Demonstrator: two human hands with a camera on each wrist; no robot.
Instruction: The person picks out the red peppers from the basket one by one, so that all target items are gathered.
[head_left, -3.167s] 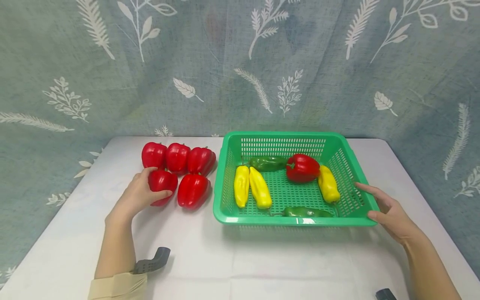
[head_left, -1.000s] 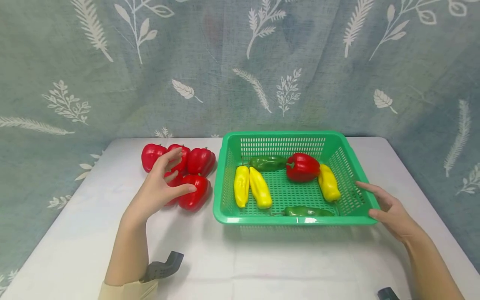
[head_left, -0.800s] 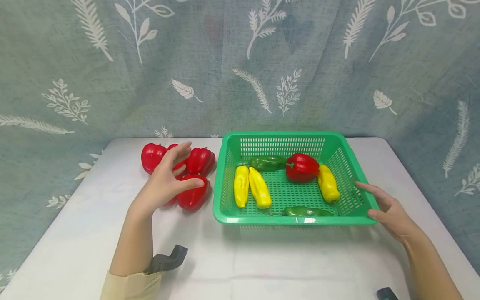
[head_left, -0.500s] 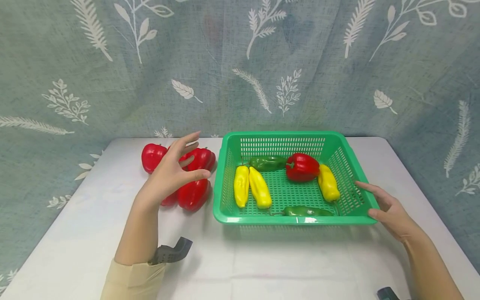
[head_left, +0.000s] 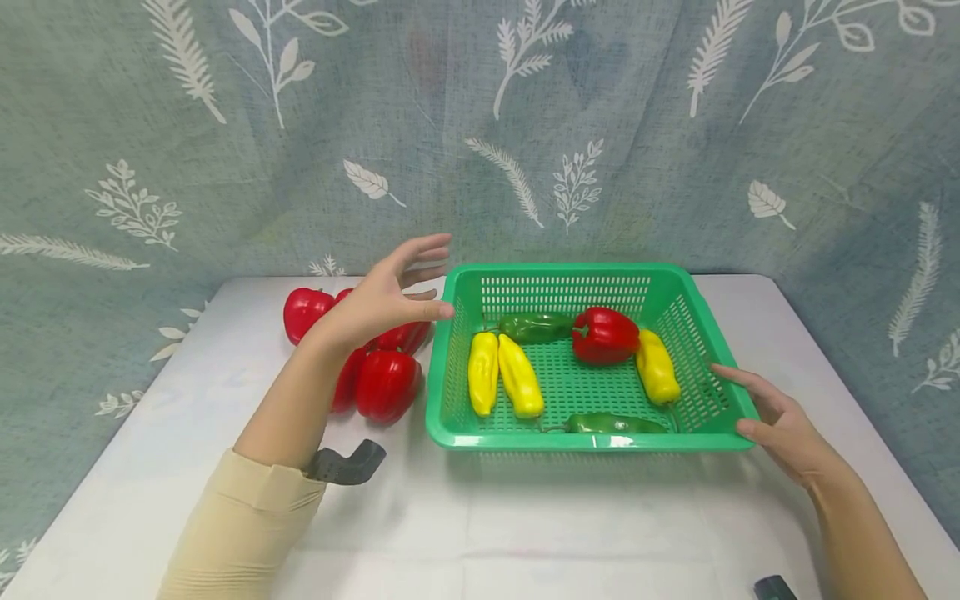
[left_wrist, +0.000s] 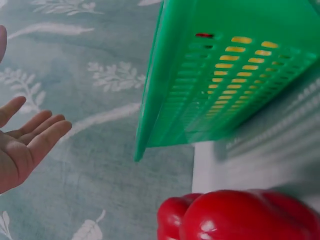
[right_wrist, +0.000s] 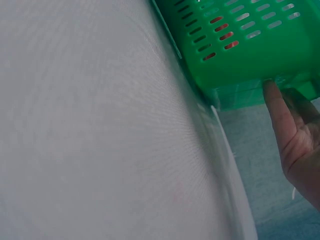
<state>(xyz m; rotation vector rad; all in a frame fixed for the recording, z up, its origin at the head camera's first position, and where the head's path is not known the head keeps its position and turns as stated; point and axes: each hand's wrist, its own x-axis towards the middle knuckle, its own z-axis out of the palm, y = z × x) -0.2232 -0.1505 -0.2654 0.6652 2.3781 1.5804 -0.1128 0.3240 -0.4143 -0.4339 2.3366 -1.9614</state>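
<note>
My left hand (head_left: 393, 292) is raised beside the back left corner of the green plastic basket (head_left: 517, 441), fingers spread and thumb apart, holding nothing. Below that hand and forearm, several red bell peppers (head_left: 387, 385) lie bunched on the table, some partly hidden. At the basket's right side, my right hand (head_left: 783, 429) touches the rim with extended fingers and thumb. Inside the basket are a red bell pepper (head_left: 606, 336), yellow peppers (head_left: 521, 377) and long green peppers (head_left: 536, 327). The left wrist view shows the left palm (left_wrist: 15, 160) away from the basket's wall.
A white cloth (head_left: 570, 533) covers the table. Behind it hangs a grey-green curtain (head_left: 450, 200) with white leaf prints. A dark wrist mount (head_left: 348, 463) sticks out from the left forearm.
My left hand has let go of the front left bell pepper, which now lies slightly further right. The hand has risen and moved right, towards the basket. The right hand stays in place.
</note>
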